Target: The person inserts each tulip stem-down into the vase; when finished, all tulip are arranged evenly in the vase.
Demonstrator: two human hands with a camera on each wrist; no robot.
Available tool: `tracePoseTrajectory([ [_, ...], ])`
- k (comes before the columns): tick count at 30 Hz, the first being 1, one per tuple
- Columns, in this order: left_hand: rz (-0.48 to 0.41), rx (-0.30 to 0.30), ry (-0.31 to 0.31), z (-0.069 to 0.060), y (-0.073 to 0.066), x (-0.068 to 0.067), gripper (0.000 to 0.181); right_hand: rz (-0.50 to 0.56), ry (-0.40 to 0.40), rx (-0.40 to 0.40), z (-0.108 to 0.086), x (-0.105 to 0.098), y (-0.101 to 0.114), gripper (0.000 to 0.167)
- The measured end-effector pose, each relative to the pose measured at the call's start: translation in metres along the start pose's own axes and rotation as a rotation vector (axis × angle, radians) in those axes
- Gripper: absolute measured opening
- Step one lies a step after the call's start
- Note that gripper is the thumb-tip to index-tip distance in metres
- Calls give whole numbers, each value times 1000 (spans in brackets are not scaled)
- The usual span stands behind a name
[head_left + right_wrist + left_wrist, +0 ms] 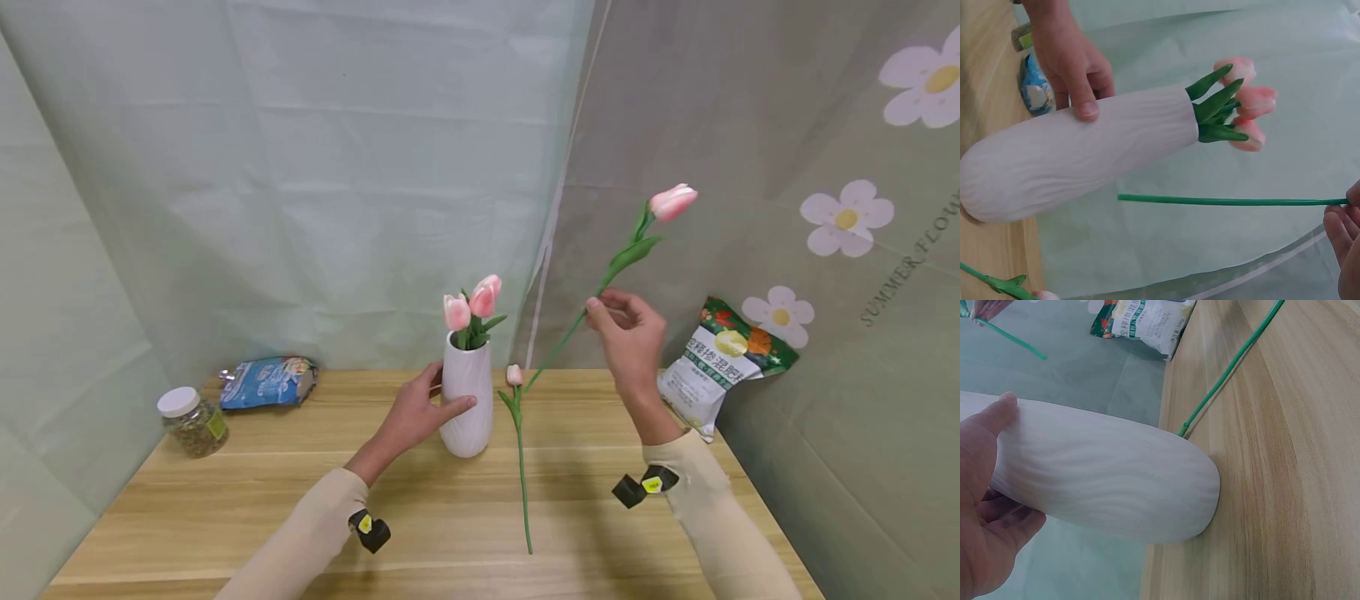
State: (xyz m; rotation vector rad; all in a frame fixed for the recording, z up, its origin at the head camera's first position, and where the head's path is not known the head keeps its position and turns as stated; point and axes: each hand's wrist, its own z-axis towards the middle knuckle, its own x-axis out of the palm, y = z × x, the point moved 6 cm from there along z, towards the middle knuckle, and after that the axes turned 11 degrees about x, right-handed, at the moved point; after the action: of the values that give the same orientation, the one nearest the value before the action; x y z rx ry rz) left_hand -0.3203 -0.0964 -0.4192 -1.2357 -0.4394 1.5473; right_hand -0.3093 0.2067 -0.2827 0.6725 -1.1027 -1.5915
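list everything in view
tall ridged vase: 1, white, centre
leafy tulips: 5, pink, three in vase, one on table, one held
clear jar: 1, white-lidded, table's left
glossy packet: 1, blue, beside jar
printed bag: 1, white-green, table's right
wooden table: 1, tan, beneath
cloth backdrop: 1, grey-green, behind
printed flowers: 3, white, backdrop's right
wrist cameras: 2, black, on sleeves
left hand: 1, cream sleeve, gripping vase
right hand: 1, cream sleeve, pinching tulip
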Motion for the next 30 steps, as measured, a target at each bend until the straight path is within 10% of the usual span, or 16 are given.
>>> tracePoseTrajectory([
  [30,22,8,-2,0,-2,0,81,278,-25,-187,4,17,52,22],
])
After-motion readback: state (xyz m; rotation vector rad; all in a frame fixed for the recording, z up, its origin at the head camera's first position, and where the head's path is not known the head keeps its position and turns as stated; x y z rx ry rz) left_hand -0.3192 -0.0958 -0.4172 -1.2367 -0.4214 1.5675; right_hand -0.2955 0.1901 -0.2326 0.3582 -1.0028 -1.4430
